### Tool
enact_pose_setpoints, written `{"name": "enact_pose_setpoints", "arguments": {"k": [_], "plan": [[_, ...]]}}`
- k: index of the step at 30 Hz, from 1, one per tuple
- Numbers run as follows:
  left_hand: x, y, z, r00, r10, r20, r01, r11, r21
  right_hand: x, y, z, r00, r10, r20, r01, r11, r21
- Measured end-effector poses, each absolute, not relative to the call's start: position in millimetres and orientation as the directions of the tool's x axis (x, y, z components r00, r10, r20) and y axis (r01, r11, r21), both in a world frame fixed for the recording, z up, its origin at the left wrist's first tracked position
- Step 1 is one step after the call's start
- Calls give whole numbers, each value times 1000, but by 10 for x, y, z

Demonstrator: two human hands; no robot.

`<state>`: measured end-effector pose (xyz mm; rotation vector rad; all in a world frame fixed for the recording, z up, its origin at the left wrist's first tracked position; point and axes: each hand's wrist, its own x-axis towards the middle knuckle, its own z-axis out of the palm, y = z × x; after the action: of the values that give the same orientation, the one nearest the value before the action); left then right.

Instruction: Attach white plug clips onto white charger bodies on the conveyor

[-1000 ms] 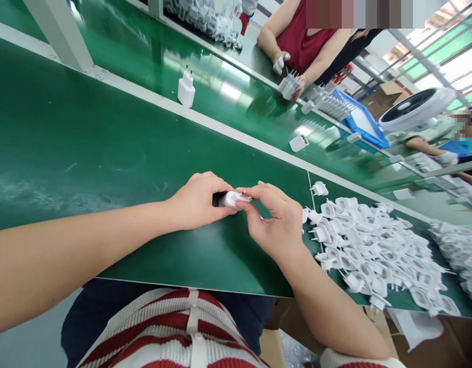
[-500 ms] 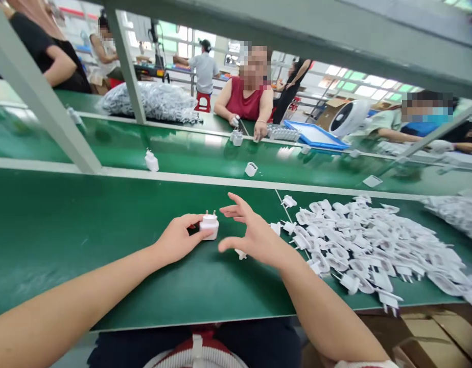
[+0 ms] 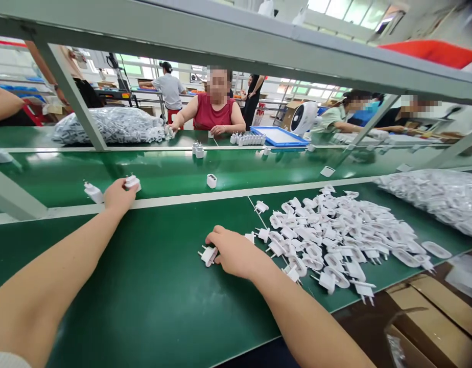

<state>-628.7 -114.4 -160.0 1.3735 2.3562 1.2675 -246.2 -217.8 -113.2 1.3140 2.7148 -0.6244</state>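
Observation:
My left hand is closed on a white plug adapter with its pins up, over the near edge of the green belt. Another white adapter stands just left of it. My right hand pinches a small white plug piece above the green table; the pins point left. To the right of that hand lies a large loose pile of white plug pieces.
A pale rail separates table and belt. Grey frame posts rise at left and right. A plastic bag of parts lies at right. Across the belt sits a person in red, beside a blue tray.
My left hand has moved forward and left to the belt with the adapter. My right hand, open before, has lowered and closed on a plug piece. The view has shifted right.

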Motion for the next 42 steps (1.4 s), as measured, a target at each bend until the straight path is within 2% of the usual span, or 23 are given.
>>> {"name": "enact_pose_setpoints", "arguments": {"k": [3,5,7,8,9,10,12,14,17,20,25,28,30,32,34,36,38,42], "plan": [[-6300,-1180,-1570,-645,714,272,618,278,735,-2430,-2259,-1067,-701,683,-204,706,624,-335],[-6176,-1196,-1544,-657,655,374,659,257,707,-2440,-2294,-1042,-734,644,-216,673,647,-359],[-5924,-1143,-1528,-528,644,554,794,143,590,-2470,-2301,-1044,-721,650,-239,687,628,-365],[-5757,-1078,-1529,-390,663,639,874,48,484,-2488,-2295,-1056,-705,664,-249,704,614,-357],[-5573,-986,-1540,-290,695,659,908,-18,419,-2507,-2284,-1072,-687,680,-255,722,600,-344],[-5381,-871,-1559,-293,686,665,900,-37,434,-2525,-2271,-1092,-674,693,-256,735,593,-329],[-5010,-606,-1615,-198,820,537,869,-106,483,-2554,-2245,-1132,-667,705,-240,742,599,-301],[-4701,-356,-1675,-184,924,336,790,-64,609,-2573,-2227,-1161,-667,713,-216,741,604,-293],[-4413,-93,-1742,-190,968,164,695,15,719,-2581,-2211,-1180,-666,724,-180,737,602,-308],[-4335,15,-1778,-237,958,161,654,35,756,-2569,-2184,-1181,-650,746,-146,738,574,-356],[-4450,-282,-1768,-331,913,237,569,-8,822,-2540,-2118,-1184,-560,828,-15,699,463,-545],[-4549,-794,-1734,-285,920,270,527,-85,846,-2556,-2087,-1201,-484,866,129,594,433,-678],[-4599,-1224,-1709,-197,947,255,485,-132,864,-2583,-2066,-1218,-422,888,181,487,391,-781],[-4622,-1673,-1688,-108,970,216,422,-152,894,-2611,-2045,-1226,-370,917,150,342,284,-896],[-4606,-2097,-1677,-57,986,157,366,-126,922,-2626,-2029,-1215,-355,933,55,115,102,-988],[-4560,-2456,-1684,-35,994,99,338,-81,937,-2619,-2020,-1183,-416,909,-35,-149,-107,-983],[-4515,-2722,-1712,6,998,70,327,-68,942,-2597,-2014,-1146,-525,848,-80,-294,-269,-917],[-4539,-2975,-1778,42,992,122,376,-129,918,-2576,-2005,-1125,-617,771,-157,-272,-397,-877]]}}
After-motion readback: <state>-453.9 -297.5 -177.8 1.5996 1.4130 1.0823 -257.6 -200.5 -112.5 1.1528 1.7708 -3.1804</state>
